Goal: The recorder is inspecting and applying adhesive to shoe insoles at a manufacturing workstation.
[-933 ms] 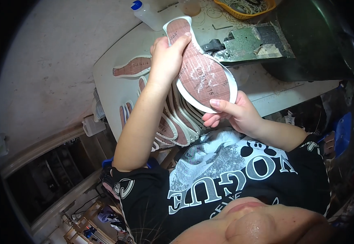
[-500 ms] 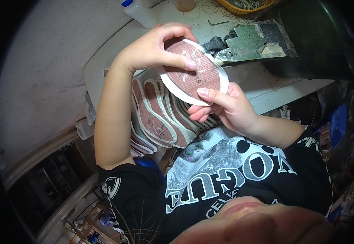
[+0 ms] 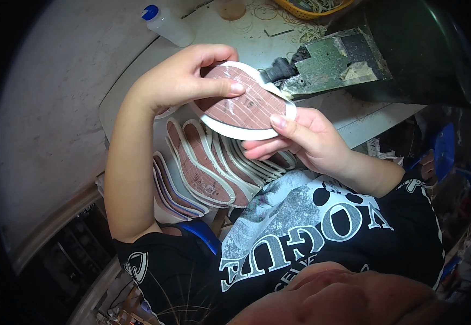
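Both my hands hold one insole (image 3: 246, 105), its brownish-red lined face up and framed by a broad white rim. My left hand (image 3: 200, 76) grips the upper left part, thumb pressed on the face. At the lower right end my right hand (image 3: 306, 132) pinches it, thumb on top and fingers beneath. The far edge of the insole lies by the dark tip (image 3: 278, 70) of a worn green machine arm (image 3: 333, 65); whether they touch I cannot tell. Below my hands, several similar insoles (image 3: 205, 176) stand in an overlapping row on the table.
A white bottle with a blue cap (image 3: 170, 27) stands at the table's far left. A yellow basket (image 3: 314, 10) of thin bands, loose bands and a hex key (image 3: 278, 33) are at the back. The dark green machine body (image 3: 419, 54) fills the far right.
My left hand has moved left and slightly down, and the insole has turned to lie more level. My right hand keeps its pinch near the same place. The view has shifted a little.
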Demonstrator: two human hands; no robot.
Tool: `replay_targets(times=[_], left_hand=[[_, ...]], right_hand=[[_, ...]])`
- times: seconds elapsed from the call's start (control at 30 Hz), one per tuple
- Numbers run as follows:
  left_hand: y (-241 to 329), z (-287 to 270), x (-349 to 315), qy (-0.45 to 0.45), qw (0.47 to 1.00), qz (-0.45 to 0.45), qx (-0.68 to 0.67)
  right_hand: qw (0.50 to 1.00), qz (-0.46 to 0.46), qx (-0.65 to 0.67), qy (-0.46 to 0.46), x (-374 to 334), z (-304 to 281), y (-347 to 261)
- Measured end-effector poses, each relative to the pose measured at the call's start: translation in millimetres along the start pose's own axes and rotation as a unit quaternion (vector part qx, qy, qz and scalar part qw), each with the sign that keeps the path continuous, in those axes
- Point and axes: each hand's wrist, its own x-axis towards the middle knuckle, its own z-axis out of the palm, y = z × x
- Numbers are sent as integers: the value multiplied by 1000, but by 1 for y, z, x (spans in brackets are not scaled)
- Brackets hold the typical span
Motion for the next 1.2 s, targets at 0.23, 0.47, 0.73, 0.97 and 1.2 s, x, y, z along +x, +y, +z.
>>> replay_targets(times=[0.23,0.47,0.73,0.97,1.2], left_hand=[[-7,3,-12,40,998,12,50],[-14,9,-17,45,997,11,63],[-18,15,-22,87,994,-18,55],[-28,17,-23,107,993,-39,30],[-30,26,-24,140,989,-54,-8]], right_hand=[[999,0,49,2,0,5,-1],[998,16,39,49,2,4,-8],[997,22,15,79,10,5,-12],[995,26,-19,94,21,2,-14],[992,14,-41,118,29,-1,-16]])
